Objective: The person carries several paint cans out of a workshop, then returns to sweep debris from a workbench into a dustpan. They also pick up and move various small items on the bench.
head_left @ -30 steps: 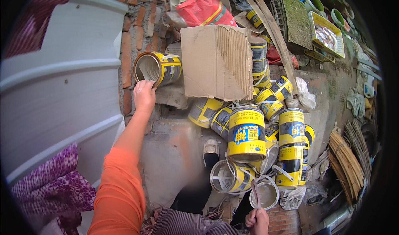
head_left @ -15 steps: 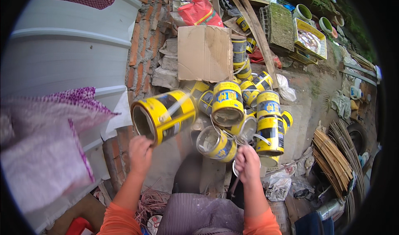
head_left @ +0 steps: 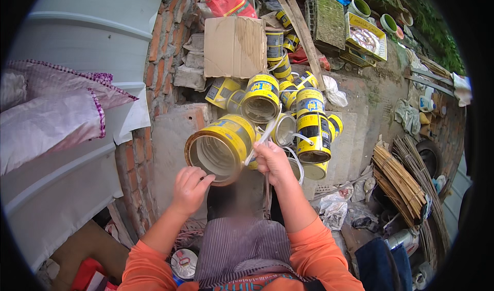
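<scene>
One can (head_left: 224,147): yellow, rim rusty; held up at centre, left of the stacked cans (head_left: 312,124), mouth turned to the near side.

Hazards, as judged from where I stand: the rim may scratch skin, or slide from the left fingertips, the hold there looking shallow; the white handle (head_left: 263,135), being thin, may pull loose under the weight; a swing to the right may knock the stacked cans, set one on another.

Left hand (head_left: 190,188): narrow grip, fingers curled over the near rim.

Right hand (head_left: 271,161): closed about the handle, right of the can; whether anything else sits in that fist, I cannot tell.
</scene>
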Tool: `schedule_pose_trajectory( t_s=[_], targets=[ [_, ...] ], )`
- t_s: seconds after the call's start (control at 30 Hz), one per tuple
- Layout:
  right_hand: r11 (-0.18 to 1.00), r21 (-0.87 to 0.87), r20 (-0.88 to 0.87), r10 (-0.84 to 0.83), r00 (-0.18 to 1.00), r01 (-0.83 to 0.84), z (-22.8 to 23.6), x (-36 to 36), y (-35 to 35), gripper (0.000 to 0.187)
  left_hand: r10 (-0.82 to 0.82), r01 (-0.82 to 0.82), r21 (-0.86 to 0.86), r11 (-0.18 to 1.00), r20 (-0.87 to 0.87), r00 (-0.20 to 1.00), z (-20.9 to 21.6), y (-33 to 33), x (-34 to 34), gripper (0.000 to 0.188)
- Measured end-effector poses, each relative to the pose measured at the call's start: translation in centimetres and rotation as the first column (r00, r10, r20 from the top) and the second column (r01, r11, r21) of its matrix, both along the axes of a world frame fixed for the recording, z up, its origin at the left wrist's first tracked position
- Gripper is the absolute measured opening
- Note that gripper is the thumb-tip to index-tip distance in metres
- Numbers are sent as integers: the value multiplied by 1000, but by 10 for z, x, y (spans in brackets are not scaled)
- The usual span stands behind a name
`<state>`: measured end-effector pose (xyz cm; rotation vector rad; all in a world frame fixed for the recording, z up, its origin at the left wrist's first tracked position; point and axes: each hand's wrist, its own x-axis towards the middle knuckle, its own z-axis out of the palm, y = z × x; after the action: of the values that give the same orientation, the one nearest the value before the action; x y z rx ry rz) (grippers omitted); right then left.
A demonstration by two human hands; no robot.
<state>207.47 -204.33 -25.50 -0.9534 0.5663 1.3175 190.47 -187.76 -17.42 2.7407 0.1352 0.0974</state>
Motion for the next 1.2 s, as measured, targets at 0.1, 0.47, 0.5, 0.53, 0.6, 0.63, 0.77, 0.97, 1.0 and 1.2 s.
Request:
schedule_pose_trajectory(
  t_s=[0.1,0.47,0.5,0.53,0.6,0.63,0.77,0.97,1.0,1.2],
  targets=[
    [997,9,16,-75,997,75,-5,-3,-6,17,61,-61,-43,997,5,998,-6,-6,-4,29],
    [992,-6,0,-123,992,123,-9,-11,-8,13,163,-191,-239,952,-132,978,-27,-17,-16,27],
    [993,9,-2,-119,993,119,-9,-11,-8,13,157,-188,-243,952,-139,978,-27,-17,-15,27],
    [992,-2,-8,-123,992,123,-8,-11,-8,13,158,-190,-242,951,-146,977,-26,-17,-14,27],
    [995,10,-4,-98,995,98,-8,-12,-8,14,159,-194,-237,952,-158,975,-22,-19,-10,28],
    [996,2,-3,-90,996,90,-7,-12,-7,15,168,-201,-253,946,-149,975,-20,-20,-8,30],
    [996,-24,14,-84,996,84,-3,-16,-5,15,236,-281,-302,911,-179,955,-10,-27,2,40],
    [997,-27,50,-76,996,78,-2,-17,-3,14,429,-490,-446,749,-236,872,-9,-47,27,49],
    [997,-18,55,-70,996,71,-3,-17,-3,13,444,-515,-434,739,-260,857,-9,-49,32,49],
    [997,-49,70,-57,996,60,-3,-19,0,13,451,-497,-302,813,-214,867,-6,-56,47,39]
  ],
)
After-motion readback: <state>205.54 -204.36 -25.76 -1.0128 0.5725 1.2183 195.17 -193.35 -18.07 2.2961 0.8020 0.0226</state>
